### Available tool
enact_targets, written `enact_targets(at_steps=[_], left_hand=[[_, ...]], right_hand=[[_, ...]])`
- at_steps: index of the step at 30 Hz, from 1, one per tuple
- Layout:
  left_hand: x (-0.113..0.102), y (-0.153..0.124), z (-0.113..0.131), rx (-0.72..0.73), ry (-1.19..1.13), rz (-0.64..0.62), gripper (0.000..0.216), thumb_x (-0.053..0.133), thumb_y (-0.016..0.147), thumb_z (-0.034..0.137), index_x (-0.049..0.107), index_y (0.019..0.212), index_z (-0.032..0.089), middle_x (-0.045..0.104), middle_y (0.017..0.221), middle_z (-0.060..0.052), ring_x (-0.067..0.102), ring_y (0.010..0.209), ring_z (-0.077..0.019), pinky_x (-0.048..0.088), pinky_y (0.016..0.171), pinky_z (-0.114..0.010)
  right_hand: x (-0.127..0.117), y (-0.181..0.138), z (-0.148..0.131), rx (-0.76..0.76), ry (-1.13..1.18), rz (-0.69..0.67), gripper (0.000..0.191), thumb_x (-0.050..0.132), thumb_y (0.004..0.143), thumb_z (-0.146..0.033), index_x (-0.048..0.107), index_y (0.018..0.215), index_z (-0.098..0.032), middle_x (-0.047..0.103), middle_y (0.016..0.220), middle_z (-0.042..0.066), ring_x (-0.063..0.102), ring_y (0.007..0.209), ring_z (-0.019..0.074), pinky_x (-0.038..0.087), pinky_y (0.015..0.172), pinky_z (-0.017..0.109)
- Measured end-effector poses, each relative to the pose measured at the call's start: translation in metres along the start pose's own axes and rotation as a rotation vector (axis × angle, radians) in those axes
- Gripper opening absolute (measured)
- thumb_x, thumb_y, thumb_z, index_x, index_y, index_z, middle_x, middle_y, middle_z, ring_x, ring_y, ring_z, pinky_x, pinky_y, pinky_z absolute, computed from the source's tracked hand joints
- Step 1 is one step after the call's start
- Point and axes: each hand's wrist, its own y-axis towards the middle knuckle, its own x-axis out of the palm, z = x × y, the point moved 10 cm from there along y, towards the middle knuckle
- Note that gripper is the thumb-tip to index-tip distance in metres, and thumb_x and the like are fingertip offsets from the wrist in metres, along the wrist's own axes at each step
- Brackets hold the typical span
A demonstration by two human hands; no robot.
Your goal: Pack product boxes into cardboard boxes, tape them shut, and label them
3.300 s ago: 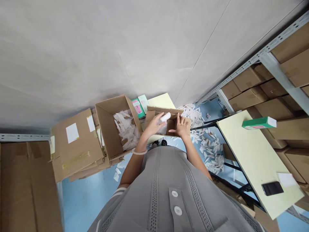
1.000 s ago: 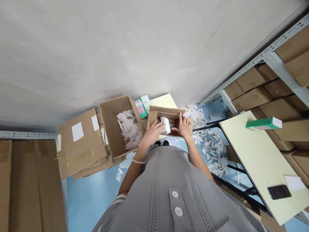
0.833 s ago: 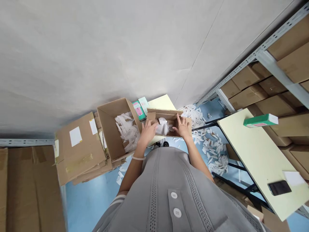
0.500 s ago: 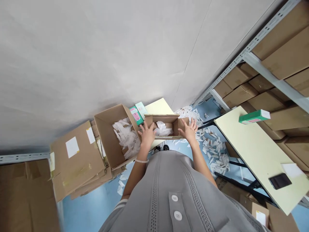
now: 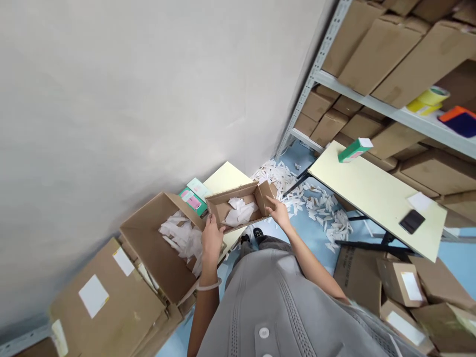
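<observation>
A small open cardboard box [image 5: 223, 210] is held between my two hands, with crumpled white paper [image 5: 240, 213] on its bottom. My left hand [image 5: 211, 240] grips its near left corner. At the right end, my right hand [image 5: 278, 212] has its fingers on the raised end flap. Directly left stands a larger open carton [image 5: 143, 235], partly filled with white paper strips [image 5: 182, 238]. Behind the boxes, a green-and-pink box [image 5: 192, 201] and a pale green box [image 5: 199, 188] lie on a cream table [image 5: 227, 177].
A second cream table [image 5: 375, 198] at the right bears a green box [image 5: 355, 150] and a phone [image 5: 412, 221]. Paper scraps [image 5: 323, 208] litter the blue floor. Flattened cardboard [image 5: 111, 302] is stacked at the left. A metal shelf [image 5: 390, 111] holds cartons and tape.
My spread hands have closed onto the small box's ends. The box is now turned and tilted, its right end higher. The view has swung right, showing more of the shelf.
</observation>
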Motion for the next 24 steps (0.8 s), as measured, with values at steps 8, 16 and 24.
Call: enact_targets(at_steps=[8,16,24], left_hand=[[-0.002,-0.002,0.051,0.209,0.048,0.033,0.066,0.056,0.092,0.03,0.036,0.153,0.012,0.044,0.154,-0.02,0.048,0.138,-0.034,0.047,0.105,-0.044],[0.042,-0.011,0.175,0.396,0.09,-0.049,0.073,0.057,0.092,0.033,0.028,0.157,0.018,0.039,0.158,-0.015,0.046,0.14,-0.0301,0.049,0.103,-0.037],[0.139,-0.031,0.355,0.558,0.092,-0.095,0.073,0.057,0.091,0.036,0.031,0.156,0.018,0.039,0.158,-0.015,0.044,0.142,-0.0312,0.052,0.101,-0.039]], right_hand=[[-0.052,-0.041,0.022,0.127,-0.068,0.139,0.058,0.061,0.086,-0.018,0.055,0.143,-0.023,0.066,0.132,0.009,0.063,0.121,0.0251,0.051,0.101,0.038],[-0.14,-0.07,0.098,0.272,-0.085,0.269,0.068,0.064,0.086,-0.022,0.044,0.152,-0.025,0.061,0.137,0.012,0.062,0.119,0.0287,0.051,0.097,0.04],[-0.277,-0.093,0.227,0.361,-0.103,0.441,0.065,0.061,0.088,-0.022,0.044,0.151,-0.022,0.06,0.138,0.013,0.061,0.122,0.0288,0.05,0.1,0.041]])
